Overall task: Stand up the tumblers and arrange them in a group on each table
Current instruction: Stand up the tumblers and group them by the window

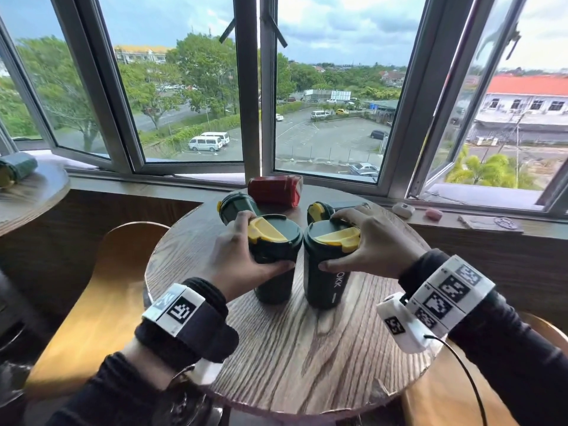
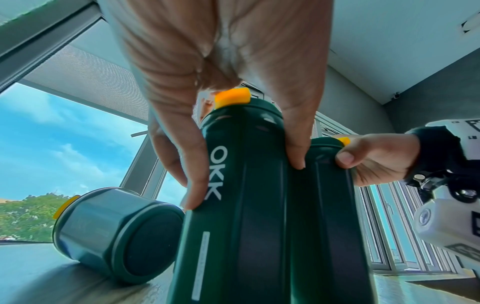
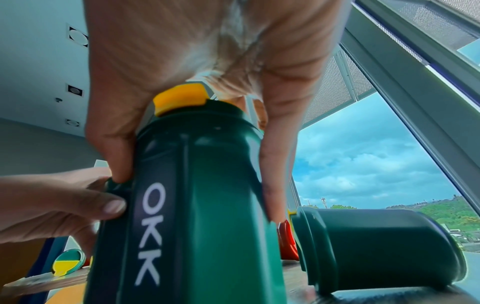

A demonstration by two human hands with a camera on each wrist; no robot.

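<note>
Green tumblers stand upright side by side on a round wooden table (image 1: 307,364): left hand (image 1: 236,259) grips the left tumbler (image 1: 273,272), right hand (image 1: 372,244) clasps the right tumbler (image 1: 325,281); three more lie toppled behind.

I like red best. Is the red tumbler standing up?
No, the red tumbler lies on its side at the table's far edge.

Two dark green tumblers with yellow lid flaps stand upright side by side on the round wooden table: left one (image 1: 273,256), right one (image 1: 327,265). Behind them lie two more green ones (image 1: 232,207) (image 1: 319,210) and a red tumbler (image 1: 275,190)
</note>
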